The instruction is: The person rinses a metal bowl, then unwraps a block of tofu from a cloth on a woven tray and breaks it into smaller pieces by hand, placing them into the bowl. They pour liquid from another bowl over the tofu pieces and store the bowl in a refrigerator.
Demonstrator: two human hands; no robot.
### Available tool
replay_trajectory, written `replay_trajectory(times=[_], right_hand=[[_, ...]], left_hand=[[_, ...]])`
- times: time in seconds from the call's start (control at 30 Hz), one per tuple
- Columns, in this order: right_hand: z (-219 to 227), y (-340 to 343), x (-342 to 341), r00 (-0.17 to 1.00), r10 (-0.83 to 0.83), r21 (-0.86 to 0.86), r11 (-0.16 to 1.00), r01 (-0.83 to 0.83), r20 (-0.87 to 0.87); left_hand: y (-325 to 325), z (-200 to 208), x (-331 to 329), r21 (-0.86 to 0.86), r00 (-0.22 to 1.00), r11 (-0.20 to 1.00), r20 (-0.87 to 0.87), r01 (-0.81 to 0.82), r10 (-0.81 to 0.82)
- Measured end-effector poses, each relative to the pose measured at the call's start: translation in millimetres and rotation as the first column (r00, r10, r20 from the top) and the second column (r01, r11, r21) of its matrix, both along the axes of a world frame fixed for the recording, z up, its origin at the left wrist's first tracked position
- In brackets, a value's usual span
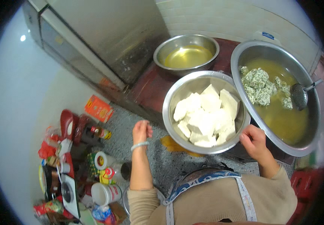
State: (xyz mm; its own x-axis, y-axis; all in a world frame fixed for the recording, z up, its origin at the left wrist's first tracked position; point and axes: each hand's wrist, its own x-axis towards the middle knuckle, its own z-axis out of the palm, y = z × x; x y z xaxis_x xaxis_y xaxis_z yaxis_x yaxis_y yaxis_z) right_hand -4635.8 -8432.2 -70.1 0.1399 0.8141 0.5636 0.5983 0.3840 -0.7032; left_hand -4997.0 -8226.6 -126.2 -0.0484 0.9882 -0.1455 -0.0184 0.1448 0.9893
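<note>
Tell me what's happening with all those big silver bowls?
A person in an apron has their right hand at the rim of a steel bowl piled with white blocks; I can't tell if it grips. Their left hand is loosely curled, away from the bowl. To the right, a big basin holds green-flecked clumps in yellowish liquid, with a skimmer in it. A smaller basin behind holds clear yellow liquid.

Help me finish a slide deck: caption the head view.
Metal bowl of white blocks beside a basin of greenish clumps in yellowish liquid, right hand at the bowl's rim, left hand apart.
</note>
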Motion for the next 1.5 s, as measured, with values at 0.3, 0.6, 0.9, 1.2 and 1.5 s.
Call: replay_trajectory(times=[0.3,0.6,0.9,1.2,1.5], right_hand=[[-14.2,2.7,-81.0,0.513,-0.536,-0.430,0.844,0.320,-0.670],[-13.1,45.2,-131.7,0.175,-0.654,-0.403,0.631,0.663,-0.736],[-5.2,59.2,-129.0,0.215,-0.622,-0.329,0.639,0.695,-0.753],[-9.2,73.8,-125.6,0.211,-0.568,-0.306,0.677,0.669,-0.795],[0.3,91.9,-113.9,0.246,-0.548,-0.293,0.714,0.636,-0.800]], left_hand=[[268.2,28.0,130.2,-0.216,0.917,0.932,0.340,0.291,-0.208],[323.8,32.9,144.9,-0.129,0.918,0.982,0.387,0.139,-0.079],[330.6,27.7,62.4,-0.027,0.862,0.971,0.465,0.239,-0.200],[267.9,21.1,-49.6,-0.003,0.876,0.992,0.469,0.130,-0.113],[208.9,23.8,-155.6,-0.008,0.902,0.999,0.430,-0.033,0.033]])
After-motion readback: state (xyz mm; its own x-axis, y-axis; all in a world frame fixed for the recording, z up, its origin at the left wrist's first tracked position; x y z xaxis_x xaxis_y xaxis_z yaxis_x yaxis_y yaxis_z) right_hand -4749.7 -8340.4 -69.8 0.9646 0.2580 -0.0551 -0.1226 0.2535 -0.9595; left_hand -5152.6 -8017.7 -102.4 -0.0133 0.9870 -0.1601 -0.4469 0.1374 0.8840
